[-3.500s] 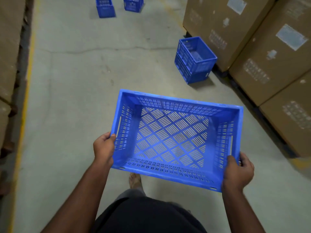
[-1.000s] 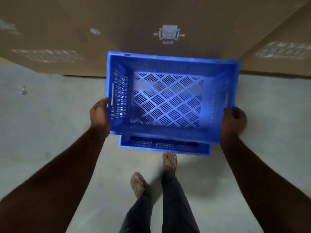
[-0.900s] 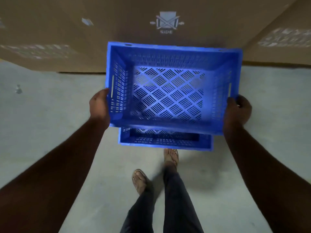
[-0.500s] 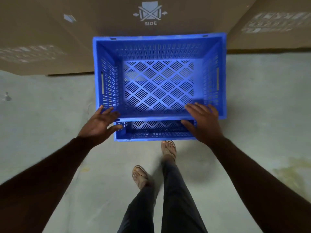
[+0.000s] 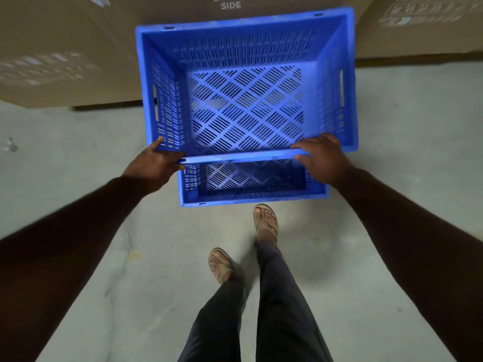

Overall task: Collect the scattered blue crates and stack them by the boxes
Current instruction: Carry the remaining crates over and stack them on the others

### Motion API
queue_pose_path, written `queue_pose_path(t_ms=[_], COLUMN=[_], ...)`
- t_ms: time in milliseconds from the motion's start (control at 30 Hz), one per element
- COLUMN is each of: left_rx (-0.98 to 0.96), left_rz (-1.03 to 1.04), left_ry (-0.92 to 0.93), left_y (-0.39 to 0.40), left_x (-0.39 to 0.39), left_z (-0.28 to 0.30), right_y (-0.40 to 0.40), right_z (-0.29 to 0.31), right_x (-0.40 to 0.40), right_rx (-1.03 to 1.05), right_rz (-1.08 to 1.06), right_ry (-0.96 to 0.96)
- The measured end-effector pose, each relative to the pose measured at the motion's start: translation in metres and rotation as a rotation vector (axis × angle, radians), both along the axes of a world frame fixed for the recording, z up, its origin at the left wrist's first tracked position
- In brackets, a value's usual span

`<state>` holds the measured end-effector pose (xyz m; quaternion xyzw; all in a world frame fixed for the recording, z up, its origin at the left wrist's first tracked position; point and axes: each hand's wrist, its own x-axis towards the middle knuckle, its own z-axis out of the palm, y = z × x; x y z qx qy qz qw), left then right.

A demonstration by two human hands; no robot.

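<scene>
A blue slotted crate (image 5: 245, 105) sits on top of another blue crate (image 5: 251, 184), shifted away from me so the lower crate's near part shows. Both stand on the floor against the cardboard boxes (image 5: 78, 48). My left hand (image 5: 154, 163) grips the near rim of the top crate at its left corner, thumb along the rim. My right hand (image 5: 324, 158) holds the same rim near the right corner, fingers laid over its edge.
Large cardboard boxes with a "SIDE" mark (image 5: 230, 5) fill the far side on a dark pallet edge (image 5: 104, 105). Grey concrete floor (image 5: 78, 178) lies around. My own legs and sandalled feet (image 5: 265, 223) stand just behind the crates.
The top crate was carried to the boxes and set on the lower crate. My hands left its side handles, came to the near rim, and now grip that rim at both corners.
</scene>
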<state>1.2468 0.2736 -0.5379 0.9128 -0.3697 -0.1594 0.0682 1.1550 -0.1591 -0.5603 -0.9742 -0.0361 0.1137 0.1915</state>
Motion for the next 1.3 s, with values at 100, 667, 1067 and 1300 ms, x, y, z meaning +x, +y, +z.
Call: queue_pose_path(t_ms=[100,667,1067,1300], left_rx=[0.034,0.091,0.163,0.210], left_rz=[0.077,0.163,0.278,0.220], left_ry=[0.073,0.333,0.196,0.152], left_y=[-0.004,0.000,-0.012,-0.016], left_x=[-0.001,-0.032,-0.051,-0.088], left_z=[0.004,0.011,0.019,0.029], right_y=[0.000,-0.013,-0.002,-0.010], right_z=[0.010,0.035,0.028,0.026], right_x=[0.005,-0.031,-0.047,-0.070], right_rx=[0.041,0.088,-0.170,-0.141], right_rz=[0.003,-0.035,0.006,0.100], right_ry=[0.011,0.278,0.177,0.144])
